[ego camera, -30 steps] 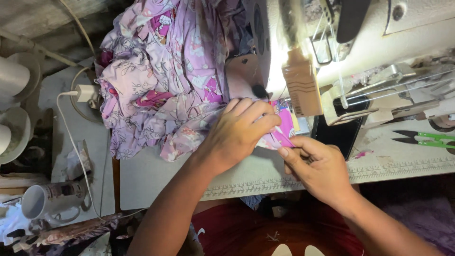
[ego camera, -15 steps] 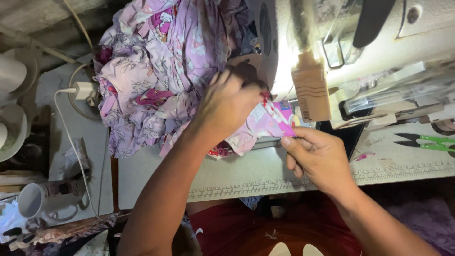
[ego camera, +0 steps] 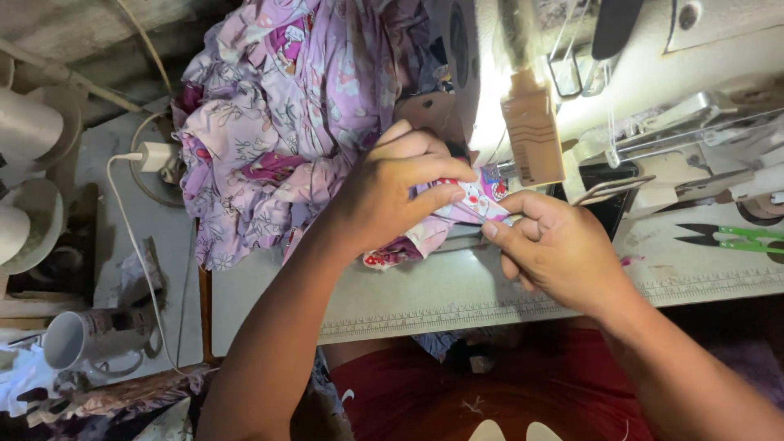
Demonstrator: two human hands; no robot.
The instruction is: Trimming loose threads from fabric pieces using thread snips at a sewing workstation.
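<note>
Fabric piece (ego camera: 469, 200) between both hands

A tailoring workshop; sewing machine (ego camera: 572, 73), heaped printed fabric (ego camera: 278, 122), thread snips (ego camera: 727, 237).

No packages, signs or screens showed

The one label-like thing was a tan rectangular tag (ego camera: 532, 139) with darker brown lines across it, which hung upright on the front of the sewing machine (ego camera: 653, 73), just beside its bright lamp and above the table (ego camera: 457, 286).
</note>
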